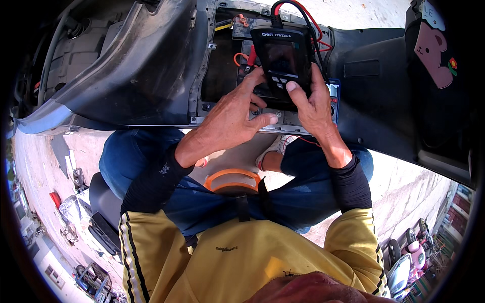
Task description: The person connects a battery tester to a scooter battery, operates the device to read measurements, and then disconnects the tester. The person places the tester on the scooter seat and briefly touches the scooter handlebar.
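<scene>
Two bare hands hold a black handheld tester over an opened scooter compartment.

Head view: the black tester (283, 58) sits upper centre of the frame, red and black leads (309, 22) rising from its top. The right hand (316, 103) grips its right edge, thumb pressed on the buttons. The left hand (235, 116) touches its lower left corner, fingers (257, 78) loosely curled. Behind lies the open compartment (222, 65) in the scooter's dark body panel (136, 65).
</scene>
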A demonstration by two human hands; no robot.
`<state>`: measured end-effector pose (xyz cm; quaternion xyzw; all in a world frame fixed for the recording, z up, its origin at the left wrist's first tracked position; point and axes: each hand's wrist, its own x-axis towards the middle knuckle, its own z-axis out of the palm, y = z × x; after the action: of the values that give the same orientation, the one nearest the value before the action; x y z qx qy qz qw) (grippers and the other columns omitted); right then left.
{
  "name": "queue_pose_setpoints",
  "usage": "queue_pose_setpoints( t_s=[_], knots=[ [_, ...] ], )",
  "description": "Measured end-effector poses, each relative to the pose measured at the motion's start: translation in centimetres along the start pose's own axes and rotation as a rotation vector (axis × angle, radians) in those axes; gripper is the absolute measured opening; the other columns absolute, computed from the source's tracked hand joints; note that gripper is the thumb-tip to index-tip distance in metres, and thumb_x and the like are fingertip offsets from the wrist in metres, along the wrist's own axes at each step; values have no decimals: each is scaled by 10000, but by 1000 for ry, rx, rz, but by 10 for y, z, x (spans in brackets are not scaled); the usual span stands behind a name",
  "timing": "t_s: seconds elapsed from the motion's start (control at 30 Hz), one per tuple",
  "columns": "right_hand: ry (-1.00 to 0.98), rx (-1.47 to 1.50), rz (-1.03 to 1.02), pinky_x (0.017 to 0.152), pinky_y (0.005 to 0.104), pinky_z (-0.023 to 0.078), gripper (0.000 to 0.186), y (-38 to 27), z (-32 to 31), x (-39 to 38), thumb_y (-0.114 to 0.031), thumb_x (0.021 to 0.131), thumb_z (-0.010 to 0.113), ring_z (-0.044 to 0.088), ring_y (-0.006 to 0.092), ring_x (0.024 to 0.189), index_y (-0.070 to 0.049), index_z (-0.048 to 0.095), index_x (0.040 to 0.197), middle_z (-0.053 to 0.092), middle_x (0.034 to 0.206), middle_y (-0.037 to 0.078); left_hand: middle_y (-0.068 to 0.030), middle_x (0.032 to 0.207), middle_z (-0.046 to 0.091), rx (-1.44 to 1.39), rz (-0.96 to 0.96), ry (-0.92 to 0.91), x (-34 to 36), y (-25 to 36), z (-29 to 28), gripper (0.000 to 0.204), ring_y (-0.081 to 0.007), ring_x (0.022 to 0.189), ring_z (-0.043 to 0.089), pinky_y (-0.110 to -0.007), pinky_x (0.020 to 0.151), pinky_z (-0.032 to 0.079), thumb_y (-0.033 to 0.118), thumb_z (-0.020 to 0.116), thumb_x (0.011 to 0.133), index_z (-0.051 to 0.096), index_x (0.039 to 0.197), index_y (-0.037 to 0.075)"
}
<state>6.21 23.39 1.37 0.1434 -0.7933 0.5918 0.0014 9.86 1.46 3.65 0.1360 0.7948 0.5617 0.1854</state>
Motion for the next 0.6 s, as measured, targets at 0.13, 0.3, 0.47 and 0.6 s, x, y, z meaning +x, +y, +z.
queue_pose_setpoints(
  t_s=[0.13, 0.3, 0.47, 0.6],
  knots=[
    [-3, 12, 0, 806, 343, 537, 457, 1, 1, 0, -218, 993, 668, 666, 183, 896, 23, 522, 1352, 718, 1034, 152, -259, 1556, 464, -6, -3, -1, 0, -1, 0, 985, -278, 1148, 687, -366, 746, 606, 147, 817, 915, 172, 1652, 39],
    [-5, 20, 4, 806, 344, 537, 464, 2, 1, 0, -228, 996, 670, 666, 183, 894, 24, 520, 1355, 719, 1033, 153, -254, 1557, 465, -10, -3, -3, 0, -1, 0, 990, -282, 1151, 686, -378, 759, 608, 154, 819, 914, 171, 1655, 47],
    [-7, 2, -5, 803, 344, 536, 462, 2, 0, 0, -229, 994, 671, 662, 185, 890, 23, 523, 1352, 716, 1026, 154, -249, 1558, 466, -8, -5, -1, 0, -1, 0, 993, -284, 1154, 685, -383, 770, 611, 154, 820, 913, 171, 1656, 48],
    [-3, -7, -11, 803, 345, 536, 456, 1, 0, 0, -224, 993, 670, 661, 188, 892, 23, 527, 1349, 714, 1025, 156, -246, 1557, 467, -8, -5, -2, 0, -1, 0, 988, -282, 1150, 685, -381, 771, 612, 141, 818, 911, 173, 1653, 44]
  ],
)
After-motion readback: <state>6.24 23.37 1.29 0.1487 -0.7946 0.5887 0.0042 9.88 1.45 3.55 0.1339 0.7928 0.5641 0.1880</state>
